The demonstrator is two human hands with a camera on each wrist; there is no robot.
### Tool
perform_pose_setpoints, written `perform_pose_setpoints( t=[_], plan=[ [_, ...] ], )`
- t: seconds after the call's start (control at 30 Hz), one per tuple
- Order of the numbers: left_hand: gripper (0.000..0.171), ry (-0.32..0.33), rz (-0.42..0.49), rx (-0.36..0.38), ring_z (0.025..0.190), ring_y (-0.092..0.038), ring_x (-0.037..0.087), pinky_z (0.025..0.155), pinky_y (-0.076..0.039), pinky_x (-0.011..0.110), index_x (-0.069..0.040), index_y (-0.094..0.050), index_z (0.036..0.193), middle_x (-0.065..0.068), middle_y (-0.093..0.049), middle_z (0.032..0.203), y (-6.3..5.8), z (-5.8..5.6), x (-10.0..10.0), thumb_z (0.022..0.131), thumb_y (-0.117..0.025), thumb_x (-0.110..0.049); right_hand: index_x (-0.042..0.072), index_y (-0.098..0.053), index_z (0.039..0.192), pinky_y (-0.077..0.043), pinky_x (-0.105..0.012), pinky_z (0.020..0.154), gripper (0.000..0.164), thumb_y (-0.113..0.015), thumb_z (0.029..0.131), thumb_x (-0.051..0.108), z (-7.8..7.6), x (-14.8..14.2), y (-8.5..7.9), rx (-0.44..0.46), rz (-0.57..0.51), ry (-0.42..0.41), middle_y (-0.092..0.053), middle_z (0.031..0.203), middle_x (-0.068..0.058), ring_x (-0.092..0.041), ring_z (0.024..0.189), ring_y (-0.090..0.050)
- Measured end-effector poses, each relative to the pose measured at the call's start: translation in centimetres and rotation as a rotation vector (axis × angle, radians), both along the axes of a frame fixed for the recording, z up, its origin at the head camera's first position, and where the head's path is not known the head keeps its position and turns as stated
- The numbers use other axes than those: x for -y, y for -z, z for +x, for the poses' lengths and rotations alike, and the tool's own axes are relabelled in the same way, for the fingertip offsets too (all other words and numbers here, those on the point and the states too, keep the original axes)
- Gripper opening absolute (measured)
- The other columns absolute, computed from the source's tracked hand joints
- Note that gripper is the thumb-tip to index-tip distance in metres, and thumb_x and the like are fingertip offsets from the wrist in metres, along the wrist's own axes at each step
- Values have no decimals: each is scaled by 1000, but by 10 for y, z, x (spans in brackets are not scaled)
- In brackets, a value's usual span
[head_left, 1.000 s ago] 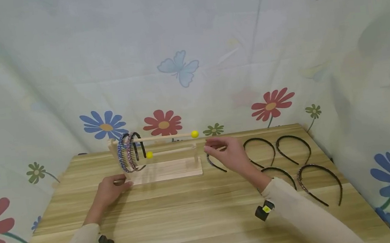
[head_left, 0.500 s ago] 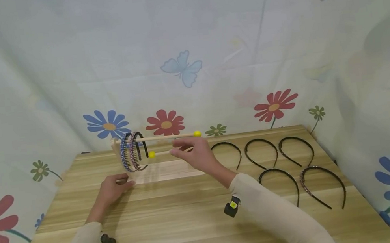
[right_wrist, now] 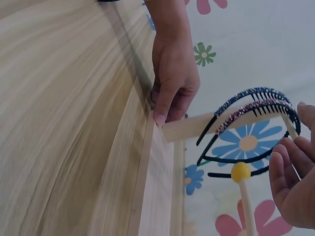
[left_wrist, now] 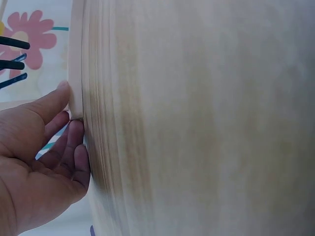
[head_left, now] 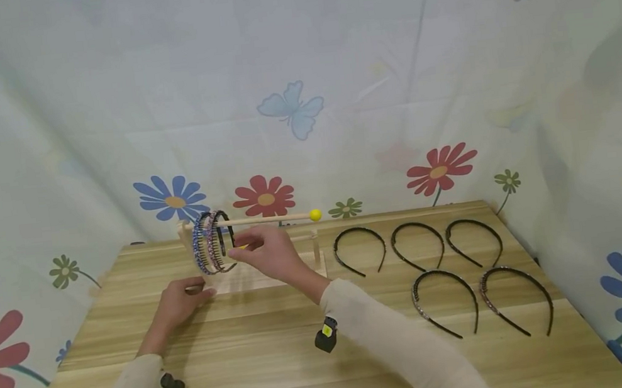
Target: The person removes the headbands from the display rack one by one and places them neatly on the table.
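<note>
My left hand (head_left: 182, 302) holds the near left end of a wooden headband stand (head_left: 263, 276), thumb on the base's edge and fingers curled at its end. Two headbands (right_wrist: 251, 110) with toothed inner sides, one blue and one pink with glittery beads, hang at the left part of the stand's upper rod (head_left: 274, 219). Close beside the pink one is my right hand (head_left: 271, 252), its thumb and fingers apart and bent. Nothing shows clearly between them; whether they touch the band cannot be told. That hand partly hides the lower rod's yellow ball (right_wrist: 241, 172).
Several dark headbands lie on the wood-grain table at the right, among them a back left one (head_left: 359, 252) and a beaded front right one (head_left: 518, 302). The upper rod ends in a yellow ball (head_left: 316, 215). A floral curtain (head_left: 369, 150) stands behind the table.
My right hand has moved left from beyond the stand's right end to beside the hanging headbands, uncovering headbands on the table. The left hand keeps its place on the base.
</note>
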State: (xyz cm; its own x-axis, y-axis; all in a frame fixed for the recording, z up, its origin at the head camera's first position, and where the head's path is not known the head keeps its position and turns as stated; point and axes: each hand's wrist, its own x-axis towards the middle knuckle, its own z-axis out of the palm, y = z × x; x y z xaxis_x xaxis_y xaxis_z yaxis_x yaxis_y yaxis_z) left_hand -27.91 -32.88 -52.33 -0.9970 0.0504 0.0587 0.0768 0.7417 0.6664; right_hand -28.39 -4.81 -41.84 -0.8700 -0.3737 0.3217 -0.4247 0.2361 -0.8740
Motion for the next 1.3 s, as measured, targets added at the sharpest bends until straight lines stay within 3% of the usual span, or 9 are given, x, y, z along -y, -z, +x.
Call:
perform_pose_setpoints(
  t=[0.23, 0.53, 1.0, 1.3],
  plan=[
    [48, 0, -11, 1, 110, -69, 43, 92, -56, 55, 7, -67, 128, 28, -67, 126, -2, 1, -1, 96, -74, -29, 14, -74, 123, -56, -21, 76, 41, -80, 90, 37, 1, 23, 4, 63, -21, -29, -76, 102, 11, -2, 90, -67],
    [49, 3, -7, 13, 113, -67, 44, 93, -55, 56, 8, -65, 129, 29, -65, 129, -2, 1, -1, 97, -73, -29, 11, -75, 118, -55, -19, 74, 37, -81, 90, 34, 1, 40, 5, 65, 1, -12, -77, 100, 6, 0, 86, -67],
    [51, -3, -12, 19, 112, -68, 43, 92, -56, 55, 7, -65, 130, 29, -66, 128, -3, 2, -1, 97, -73, -31, 8, -77, 110, -55, -17, 69, 25, -79, 92, 25, 0, 44, 3, 57, -2, -12, -77, 95, 4, 1, 83, -67],
    [53, -13, -15, 19, 111, -68, 42, 93, -55, 55, 6, -65, 131, 28, -66, 128, -3, 1, -1, 96, -74, -33, 10, -76, 118, -54, -19, 75, 29, -76, 94, 27, -2, 31, -4, 15, 87, 32, -77, 101, 3, -2, 91, -68]
  ],
)
